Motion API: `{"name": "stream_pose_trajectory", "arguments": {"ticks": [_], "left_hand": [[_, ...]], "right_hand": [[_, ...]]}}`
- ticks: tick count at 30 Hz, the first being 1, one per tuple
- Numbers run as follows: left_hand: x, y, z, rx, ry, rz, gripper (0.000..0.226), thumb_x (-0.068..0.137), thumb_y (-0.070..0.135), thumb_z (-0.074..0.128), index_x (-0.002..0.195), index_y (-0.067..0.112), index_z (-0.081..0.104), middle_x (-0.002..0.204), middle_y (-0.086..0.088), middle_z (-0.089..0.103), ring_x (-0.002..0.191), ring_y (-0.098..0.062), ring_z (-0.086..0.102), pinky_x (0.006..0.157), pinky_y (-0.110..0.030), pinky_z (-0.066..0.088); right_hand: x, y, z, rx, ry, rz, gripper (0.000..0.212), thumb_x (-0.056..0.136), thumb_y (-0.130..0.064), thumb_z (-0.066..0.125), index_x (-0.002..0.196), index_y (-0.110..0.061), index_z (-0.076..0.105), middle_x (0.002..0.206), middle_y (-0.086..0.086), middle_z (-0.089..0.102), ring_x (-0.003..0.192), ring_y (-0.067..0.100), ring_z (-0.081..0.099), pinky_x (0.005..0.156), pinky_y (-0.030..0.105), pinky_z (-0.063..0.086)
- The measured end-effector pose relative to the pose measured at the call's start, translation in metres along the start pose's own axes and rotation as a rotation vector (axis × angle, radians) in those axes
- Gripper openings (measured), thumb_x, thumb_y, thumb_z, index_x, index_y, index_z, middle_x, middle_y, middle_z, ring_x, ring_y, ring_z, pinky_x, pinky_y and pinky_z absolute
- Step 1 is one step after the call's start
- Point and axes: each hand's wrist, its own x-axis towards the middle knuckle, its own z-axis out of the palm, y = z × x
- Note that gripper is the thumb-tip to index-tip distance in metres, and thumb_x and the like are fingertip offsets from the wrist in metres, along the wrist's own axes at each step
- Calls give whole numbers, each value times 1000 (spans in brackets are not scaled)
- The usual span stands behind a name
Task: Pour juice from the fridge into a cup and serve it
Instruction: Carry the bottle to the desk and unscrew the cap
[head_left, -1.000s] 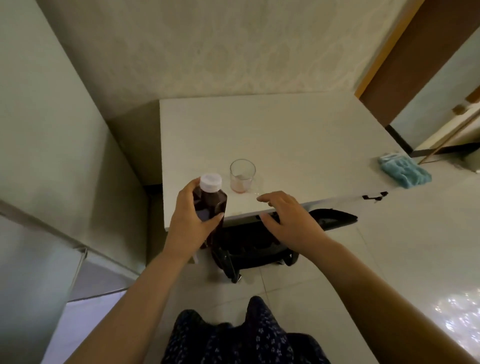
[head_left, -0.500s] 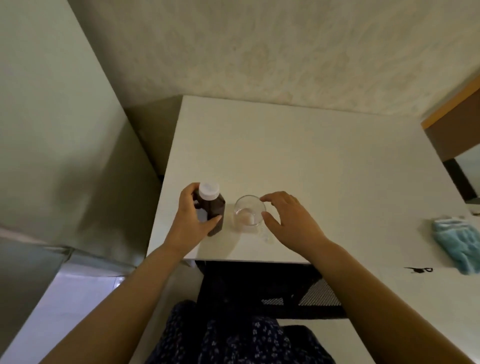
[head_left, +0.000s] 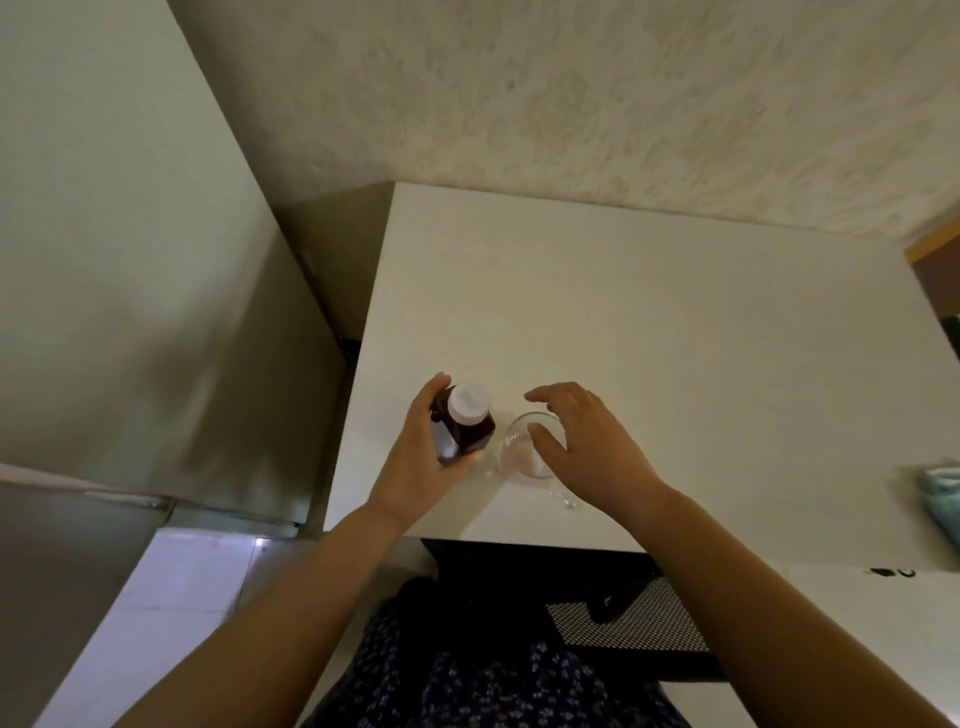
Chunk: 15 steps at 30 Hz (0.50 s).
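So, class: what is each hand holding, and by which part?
The left hand grips the dark white-capped juice bottle round its body; the right hand holds nothing.

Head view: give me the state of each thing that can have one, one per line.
Bottle: capped, dark juice inside, gripped by left hand.
Cup: upright on table, nearly empty.
Right hand: open, fingers spread over the cup; contact unclear.
Cloth: crumpled, at the table's right edge.
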Motion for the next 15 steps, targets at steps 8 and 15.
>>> {"name": "stream_pose_trajectory", "arguments": {"ticks": [8, 15], "left_hand": [[-9, 1, -2, 247, 83, 134, 72, 77, 46, 71, 136, 23, 37, 136, 7, 48, 122, -1, 45, 102, -15, 38], [-14, -4, 0, 338, 102, 174, 66, 80, 46, 66, 133, 13, 44, 135, -5, 51, 116, -14, 55, 93, -6, 38]], "right_hand": [[30, -64, 13, -356, -18, -184, 47, 93, -47, 41, 133, -21, 41, 121, 5, 54, 103, 26, 54, 75, 32, 44], [49, -77, 26, -571, -113, -168, 41, 96, -51, 30, 116, -16, 40, 82, 1, 46, 65, 21, 45, 47, 28, 25]]}}
